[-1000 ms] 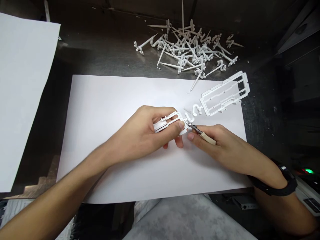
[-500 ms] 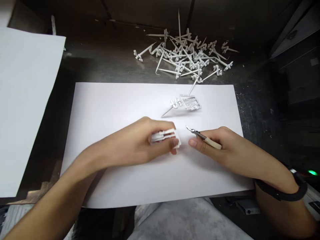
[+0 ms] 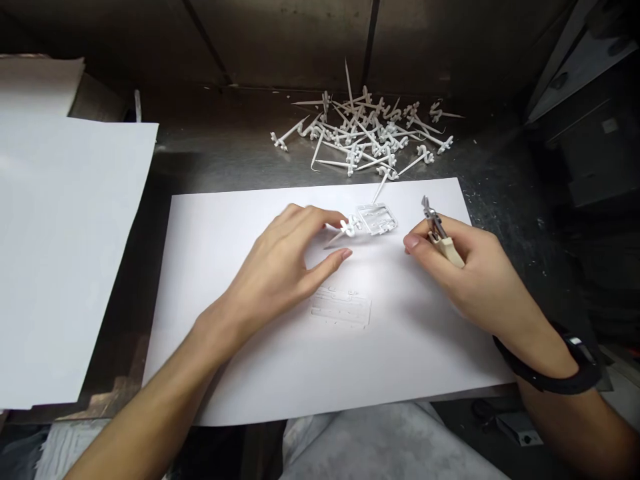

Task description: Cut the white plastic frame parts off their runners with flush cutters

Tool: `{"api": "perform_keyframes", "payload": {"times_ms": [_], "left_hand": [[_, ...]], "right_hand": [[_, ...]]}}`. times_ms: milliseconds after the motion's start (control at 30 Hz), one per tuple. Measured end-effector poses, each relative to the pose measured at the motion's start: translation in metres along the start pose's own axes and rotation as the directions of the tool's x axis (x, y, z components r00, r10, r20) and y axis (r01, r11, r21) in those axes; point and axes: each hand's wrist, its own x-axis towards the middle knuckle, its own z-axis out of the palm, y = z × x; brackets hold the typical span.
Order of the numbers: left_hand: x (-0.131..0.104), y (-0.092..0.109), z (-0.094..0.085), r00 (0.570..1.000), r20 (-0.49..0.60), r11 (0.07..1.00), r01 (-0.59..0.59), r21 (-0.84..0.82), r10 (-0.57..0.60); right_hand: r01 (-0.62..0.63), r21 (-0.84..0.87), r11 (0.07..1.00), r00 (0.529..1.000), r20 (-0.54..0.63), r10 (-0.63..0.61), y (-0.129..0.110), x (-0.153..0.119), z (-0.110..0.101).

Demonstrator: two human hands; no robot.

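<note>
My left hand (image 3: 293, 257) hovers over the white paper (image 3: 240, 387), thumb and index finger spread apart. Its index fingertip is at a small white plastic sprue (image 3: 350, 227) with a thin pointed stem; I cannot tell whether they touch. Just beyond that sprue sits a white rectangular plastic part (image 3: 377, 219). Below my left thumb, a second flat white rectangular part (image 3: 341, 308) lies on the paper, faint against it. A pair of nippers (image 3: 443, 243) with pale handles and metal jaws pointing up and away is gripped in my right hand (image 3: 465, 267), to the right of these parts.
Behind the paper, a pile of white sprues (image 3: 370, 133) with pointed stems is spread on the dark metal worktop (image 3: 225, 147). Large white sheets (image 3: 65, 253) lie on the left. One sprue from the pile overlaps the paper's back edge.
My left hand has let go of the white rectangular part, which now lies on the paper, and has moved up to the small sprue. My right hand with the nippers has shifted up and right.
</note>
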Motion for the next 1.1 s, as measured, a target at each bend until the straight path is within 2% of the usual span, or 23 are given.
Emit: {"api": "perform_keyframes", "payload": {"times_ms": [100, 200, 267, 367, 433, 500, 567, 667, 700, 733, 800, 867, 900, 967, 1033, 1100], "left_hand": [[-0.001, -0.003, 0.007, 0.998, -0.011, 0.997, -0.063, 0.040, 0.063], [-0.001, 0.001, 0.005, 0.987, -0.062, 0.987, -0.145, 0.072, 0.149], [-0.001, 0.005, 0.002, 0.973, -0.090, 0.976, -0.205, 0.068, 0.210], [-0.001, 0.009, 0.001, 0.963, -0.135, 0.973, -0.229, 0.037, 0.232], [-0.001, 0.010, 0.003, 0.964, -0.148, 0.976, -0.217, 0.033, 0.219], [-0.001, 0.011, 0.007, 0.969, -0.144, 0.980, -0.198, 0.018, 0.198], [-0.001, 0.012, 0.009, 0.972, -0.161, 0.984, -0.177, -0.015, 0.172], [-0.002, 0.013, 0.005, 0.967, -0.239, 0.989, -0.111, -0.098, 0.085], [-0.003, 0.014, 0.003, 0.973, -0.225, 0.984, -0.083, -0.156, 0.046], [-0.004, 0.015, 0.001, 0.986, -0.163, 0.972, -0.051, -0.228, 0.013], [-0.006, 0.018, -0.002, 0.997, 0.077, 0.932, 0.040, -0.360, -0.013], [-0.006, 0.021, -0.001, 0.958, 0.287, 0.895, 0.147, -0.421, -0.022], [-0.006, 0.023, 0.001, 0.938, 0.345, 0.874, 0.198, -0.443, -0.037], [-0.006, 0.025, 0.004, 0.924, 0.374, 0.811, 0.277, -0.516, -0.077], [-0.005, 0.027, 0.006, 0.933, 0.342, 0.730, 0.313, -0.607, -0.117], [-0.004, 0.026, 0.005, 0.946, 0.285, 0.683, 0.311, -0.661, -0.155]], "right_hand": [[0.021, -0.040, 0.999, 1.000, -0.005, -0.021, 0.002, 0.000, 0.003], [0.068, -0.034, 0.997, 0.995, -0.074, -0.070, 0.002, 0.002, 0.004], [0.102, -0.005, 0.995, 0.992, -0.069, -0.102, 0.001, 0.003, 0.003], [0.116, 0.103, 0.988, 0.984, 0.120, -0.128, -0.004, 0.002, 0.004], [0.080, 0.187, 0.979, 0.955, 0.267, -0.129, -0.008, 0.000, 0.005], [0.039, 0.247, 0.968, 0.935, 0.332, -0.122, -0.011, -0.002, 0.006], [0.019, 0.278, 0.960, 0.944, 0.312, -0.109, -0.012, -0.004, 0.007], [0.036, 0.281, 0.959, 0.980, 0.176, -0.088, -0.010, -0.004, 0.007], [0.045, 0.275, 0.960, 0.990, 0.120, -0.080, -0.009, -0.004, 0.007], [0.052, 0.269, 0.962, 0.995, 0.069, -0.074, -0.008, -0.003, 0.007], [0.071, 0.258, 0.963, 0.997, 0.006, -0.075, -0.007, -0.003, 0.009], [0.083, 0.246, 0.966, 0.996, -0.005, -0.084, -0.006, -0.003, 0.013], [0.089, 0.241, 0.967, 0.996, -0.006, -0.091, -0.005, -0.003, 0.015], [0.096, 0.243, 0.965, 0.995, -0.021, -0.094, -0.002, -0.002, 0.019], [0.084, 0.272, 0.959, 0.996, -0.040, -0.076, 0.004, 0.001, 0.021], [0.028, 0.304, 0.952, 1.000, -0.005, -0.027, 0.010, 0.005, 0.021]]}}
